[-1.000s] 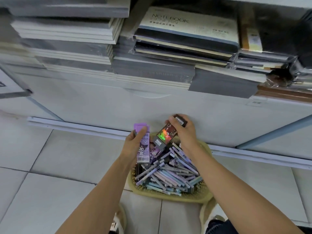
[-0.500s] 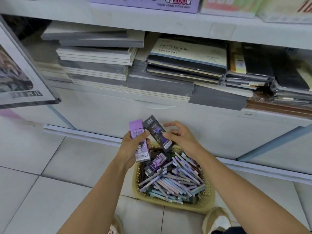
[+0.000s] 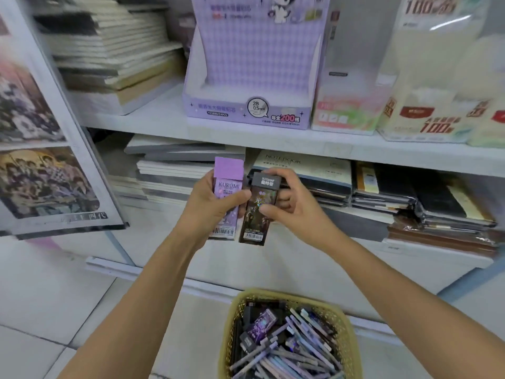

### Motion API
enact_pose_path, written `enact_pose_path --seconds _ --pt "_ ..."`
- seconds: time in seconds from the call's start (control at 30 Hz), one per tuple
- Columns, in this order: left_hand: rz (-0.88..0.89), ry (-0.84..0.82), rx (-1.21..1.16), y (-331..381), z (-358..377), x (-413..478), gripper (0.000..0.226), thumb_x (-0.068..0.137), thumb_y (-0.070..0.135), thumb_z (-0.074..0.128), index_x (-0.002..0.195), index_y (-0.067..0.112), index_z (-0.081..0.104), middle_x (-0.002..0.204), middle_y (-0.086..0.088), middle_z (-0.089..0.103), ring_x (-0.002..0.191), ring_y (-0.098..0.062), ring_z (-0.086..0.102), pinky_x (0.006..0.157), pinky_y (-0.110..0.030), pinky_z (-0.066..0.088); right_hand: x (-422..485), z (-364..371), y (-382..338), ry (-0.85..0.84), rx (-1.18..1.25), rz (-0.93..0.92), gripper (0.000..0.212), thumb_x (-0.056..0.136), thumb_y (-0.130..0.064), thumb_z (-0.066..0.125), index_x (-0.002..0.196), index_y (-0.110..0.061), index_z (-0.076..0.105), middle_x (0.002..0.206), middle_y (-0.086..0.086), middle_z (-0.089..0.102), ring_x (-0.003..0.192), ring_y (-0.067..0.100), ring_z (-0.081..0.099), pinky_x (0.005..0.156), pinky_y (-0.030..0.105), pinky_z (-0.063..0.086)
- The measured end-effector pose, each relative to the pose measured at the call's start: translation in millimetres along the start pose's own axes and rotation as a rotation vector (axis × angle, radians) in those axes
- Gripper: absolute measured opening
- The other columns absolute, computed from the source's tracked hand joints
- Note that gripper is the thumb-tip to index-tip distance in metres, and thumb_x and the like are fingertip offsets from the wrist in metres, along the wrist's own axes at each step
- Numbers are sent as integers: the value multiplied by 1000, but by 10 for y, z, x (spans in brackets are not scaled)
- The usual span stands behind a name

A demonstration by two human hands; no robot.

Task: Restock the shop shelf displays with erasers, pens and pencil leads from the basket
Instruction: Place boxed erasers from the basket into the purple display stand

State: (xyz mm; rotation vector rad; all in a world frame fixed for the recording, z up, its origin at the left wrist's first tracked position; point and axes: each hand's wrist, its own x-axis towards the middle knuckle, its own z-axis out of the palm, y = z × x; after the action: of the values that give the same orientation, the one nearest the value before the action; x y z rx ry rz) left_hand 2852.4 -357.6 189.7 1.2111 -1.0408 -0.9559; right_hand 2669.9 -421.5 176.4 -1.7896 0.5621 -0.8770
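Observation:
My left hand (image 3: 210,206) grips a purple Kuromi pencil-lead pack (image 3: 227,184), held upright in front of the lower shelf. Beside it, my right hand (image 3: 295,206) pinches a black pencil-lead pack (image 3: 259,214) that touches the purple one. Below on the floor stands a yellow woven basket (image 3: 232,318) with several pens (image 3: 297,348) and more dark lead packs (image 3: 261,324). An open purple display box for 2B 0.5 mm leads (image 3: 246,110) stands on the shelf above my hands; its tray looks empty.
Stacks of notebooks (image 3: 175,170) fill the lower shelf behind my hands and the upper left. Other display boxes (image 3: 347,110) stand right of the purple one. A poster panel (image 3: 41,173) leans at the left. White floor tiles surround the basket.
Both hands rose from just above the basket to the lower shelf's height. The black pack, first tilted, now stands upright against the purple one. The view tilted up to show the purple display box.

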Motion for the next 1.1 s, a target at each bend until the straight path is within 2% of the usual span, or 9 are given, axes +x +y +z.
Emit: enact_pose_path --seconds 0.1,0.23,0.33,0.47,0.57,0.7,0.83,0.97,1.1 --pt "72 2 26 420 55 143 28 79 18 75 103 13 63 83 -2 74 67 -15 71 63 -29 57 215 -160 -445 65 -58 -125 29 93 -8 62 113 -26 52 102 -3 70 82 16 71 67 28 57" --pt "78 84 -197 821 -35 327 5 91 12 65 95 12 62 71 -1 71 54 -12 64 52 -24 53 498 -297 -994 197 -34 -266 25 93 -5 61 104 -25 51 96 -4 70 77 15 71 62 29 58" --pt "30 100 -351 1024 -188 449 20 94 9 48 111 2 55 68 -6 70 53 -16 64 52 -24 54 784 -364 -1312 303 -62 -387 23 94 -4 58 104 -22 46 99 5 68 78 18 71 69 32 60" --pt "147 87 -224 1158 -380 558 20 97 9 49 115 7 57 96 -7 75 64 -18 68 62 -29 57 1181 -339 -1433 404 -191 -374 20 95 -2 54 106 -14 42 100 15 65 85 28 68 79 50 56" --pt "163 98 -67 1192 -493 626 25 98 11 52 123 13 55 103 0 75 70 -18 71 61 -28 57 1318 -297 -1362 381 -368 -294 21 94 -2 54 108 -14 43 98 16 66 86 34 66 82 56 51" --pt "101 19 146 1159 -616 645 25 99 15 53 123 12 56 96 -3 76 72 -19 72 58 -27 56 1342 -379 -1364 281 -483 -269 20 95 -6 54 102 -22 42 93 11 66 82 24 69 79 49 56" --pt "101 -73 77 1144 -709 617 22 100 19 52 122 16 56 107 -5 74 78 -19 72 63 -27 57 1437 -488 -1491 209 -466 -249 17 96 -8 54 104 -20 44 95 6 67 79 14 70 76 40 60" --pt "147 -32 -22 1140 -772 636 25 98 18 54 124 16 56 108 -9 74 78 -22 72 67 -30 57 1614 -342 -1590 291 -259 -345 25 95 -3 53 98 -27 44 103 14 66 86 13 70 71 29 60" --pt "181 -4 -36 1123 -813 675 29 96 17 57 125 13 54 111 -10 73 80 -25 72 70 -33 58 1775 -133 -1474 284 -342 -345 22 94 -3 55 103 -21 44 101 17 66 87 25 69 75 43 59"
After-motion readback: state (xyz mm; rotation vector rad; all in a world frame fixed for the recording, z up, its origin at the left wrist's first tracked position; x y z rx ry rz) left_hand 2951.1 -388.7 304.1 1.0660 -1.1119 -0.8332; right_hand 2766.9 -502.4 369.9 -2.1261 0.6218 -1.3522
